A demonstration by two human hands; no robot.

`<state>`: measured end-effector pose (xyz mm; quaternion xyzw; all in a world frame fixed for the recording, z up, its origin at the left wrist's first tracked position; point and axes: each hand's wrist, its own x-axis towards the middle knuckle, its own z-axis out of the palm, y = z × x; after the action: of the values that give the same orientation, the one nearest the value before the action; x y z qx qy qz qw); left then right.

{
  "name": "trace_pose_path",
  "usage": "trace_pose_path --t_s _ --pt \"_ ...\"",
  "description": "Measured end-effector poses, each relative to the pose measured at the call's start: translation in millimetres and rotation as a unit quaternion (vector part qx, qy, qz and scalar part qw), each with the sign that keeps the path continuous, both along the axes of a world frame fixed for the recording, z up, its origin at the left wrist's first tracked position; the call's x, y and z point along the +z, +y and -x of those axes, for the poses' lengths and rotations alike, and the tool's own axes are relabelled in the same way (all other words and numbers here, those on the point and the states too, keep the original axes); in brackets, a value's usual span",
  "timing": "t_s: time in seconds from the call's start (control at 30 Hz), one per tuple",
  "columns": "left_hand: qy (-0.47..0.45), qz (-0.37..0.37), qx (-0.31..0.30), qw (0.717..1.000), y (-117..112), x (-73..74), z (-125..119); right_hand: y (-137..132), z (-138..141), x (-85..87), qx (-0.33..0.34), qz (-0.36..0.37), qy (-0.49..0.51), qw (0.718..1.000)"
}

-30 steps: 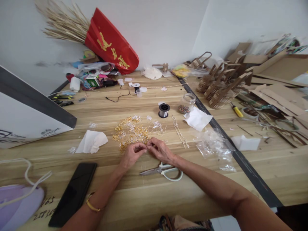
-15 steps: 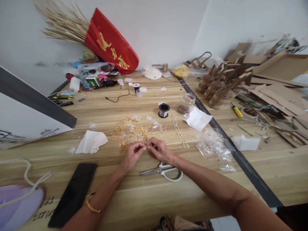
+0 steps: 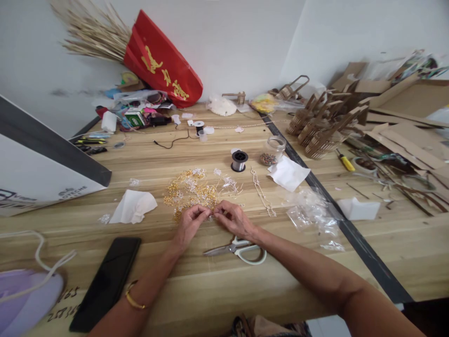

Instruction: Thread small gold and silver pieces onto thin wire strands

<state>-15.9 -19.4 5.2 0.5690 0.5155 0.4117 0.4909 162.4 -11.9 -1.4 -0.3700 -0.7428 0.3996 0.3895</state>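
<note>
My left hand point(image 3: 189, 224) and my right hand point(image 3: 234, 220) meet fingertip to fingertip over the wooden table point(image 3: 196, 290), both pinched on a tiny piece too small to name. They work at the near edge of a heap of gold and silver jewellery findings point(image 3: 191, 191). White-handled scissors point(image 3: 238, 248) lie just below my right wrist. A short chain point(image 3: 262, 194) lies to the right of the heap, and a spool of silvery wire point(image 3: 239, 160) stands behind it. A gold bangle point(image 3: 133, 299) circles my left forearm.
A black phone point(image 3: 107, 281) lies at the front left, a crumpled tissue point(image 3: 133, 206) beyond it. A bead jar point(image 3: 271, 150), white paper point(image 3: 287, 173) and clear plastic bags point(image 3: 310, 210) are to the right. Cardboard parts point(image 3: 322, 126) crowd the far right; a red bag point(image 3: 161, 63) leans on the wall.
My left hand has edged slightly up towards the heap; both hands keep their pinch. Nothing else has moved.
</note>
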Motion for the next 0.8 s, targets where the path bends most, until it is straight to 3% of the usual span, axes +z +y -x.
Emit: trace_pose_path --t_s 0.37,0.8 --pt "0.025 -0.018 0.011 0.999 2 -4.1 1 -2 -2 5.7 -0.014 -0.007 0.047 0.999" --pt "0.09 -0.038 -0.01 0.995 -1 -4.1 1 -1 -1 11.0 0.077 0.139 0.192 0.969"
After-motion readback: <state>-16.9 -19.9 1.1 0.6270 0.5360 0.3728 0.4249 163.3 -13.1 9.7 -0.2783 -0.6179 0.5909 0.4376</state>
